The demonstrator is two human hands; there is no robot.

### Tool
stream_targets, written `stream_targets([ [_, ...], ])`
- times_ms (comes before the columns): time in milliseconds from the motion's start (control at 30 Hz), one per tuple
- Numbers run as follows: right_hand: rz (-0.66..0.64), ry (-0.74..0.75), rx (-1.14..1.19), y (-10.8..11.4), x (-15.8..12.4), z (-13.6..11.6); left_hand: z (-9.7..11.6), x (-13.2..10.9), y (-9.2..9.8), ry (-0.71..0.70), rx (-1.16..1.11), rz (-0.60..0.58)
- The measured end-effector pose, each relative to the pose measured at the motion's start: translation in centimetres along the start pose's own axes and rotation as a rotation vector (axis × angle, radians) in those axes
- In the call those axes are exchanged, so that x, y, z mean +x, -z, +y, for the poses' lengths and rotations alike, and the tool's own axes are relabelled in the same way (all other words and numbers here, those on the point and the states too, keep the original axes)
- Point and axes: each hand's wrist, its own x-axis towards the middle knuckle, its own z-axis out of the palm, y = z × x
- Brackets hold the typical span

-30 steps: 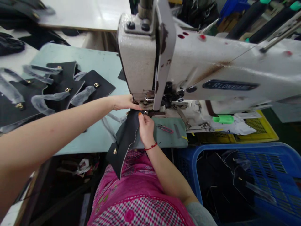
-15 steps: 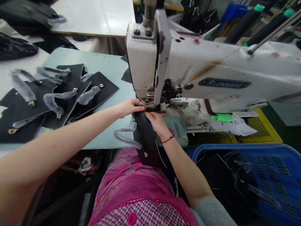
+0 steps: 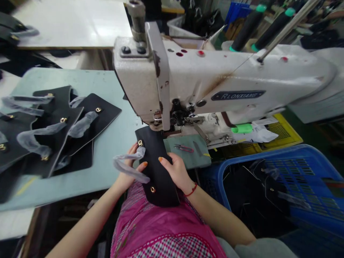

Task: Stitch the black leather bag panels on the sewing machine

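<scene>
A black leather bag panel (image 3: 158,163) with gold rings and a plastic-wrapped handle (image 3: 129,168) lies between my two hands, its far end just in front of the needle area of a white sewing machine (image 3: 188,71). My left hand (image 3: 131,170) grips its left edge, thumb on top beside the handle and fingers partly hidden beneath. My right hand (image 3: 176,170) holds the right edge, thumb on the upper face and the other fingers underneath. Just right of the panel, small thread snips (image 3: 184,148) rest on the machine bed.
Several similar black panels (image 3: 53,125) with wrapped handles are piled on the pale green tabletop (image 3: 107,143) at left. A blue plastic basket (image 3: 223,172) at right holds more black pieces. Behind it sits a yellow crate (image 3: 288,132). Black thread cones (image 3: 248,28) stand behind the machine.
Both hands have moved from the needle area toward my lap, along the panel's sides. The panel has turned flatter toward me, and the snips on the bed are now uncovered. The view has shifted.
</scene>
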Motion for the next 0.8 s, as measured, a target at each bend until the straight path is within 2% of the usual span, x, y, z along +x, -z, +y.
stream_targets([
  [100,0.089,0.015,-0.011,-1.1,-0.6,0.6,0.9,-0.1,-2.2,0.259,-0.275,-0.104],
  [167,0.125,0.053,-0.006,-1.2,-1.0,0.6,1.7,0.1,-3.0,0.367,-0.389,-0.1],
  [267,0.148,0.088,-0.023,-0.9,-1.7,0.5,3.0,0.1,-3.5,0.443,-0.45,-0.046],
  [467,0.172,0.117,-0.054,-0.6,-2.5,0.2,4.7,-0.7,-3.6,0.523,-0.456,-0.024],
  [800,0.127,0.129,-0.064,0.1,-1.6,-0.1,4.4,-0.4,-3.3,0.55,-0.471,-0.006],
])
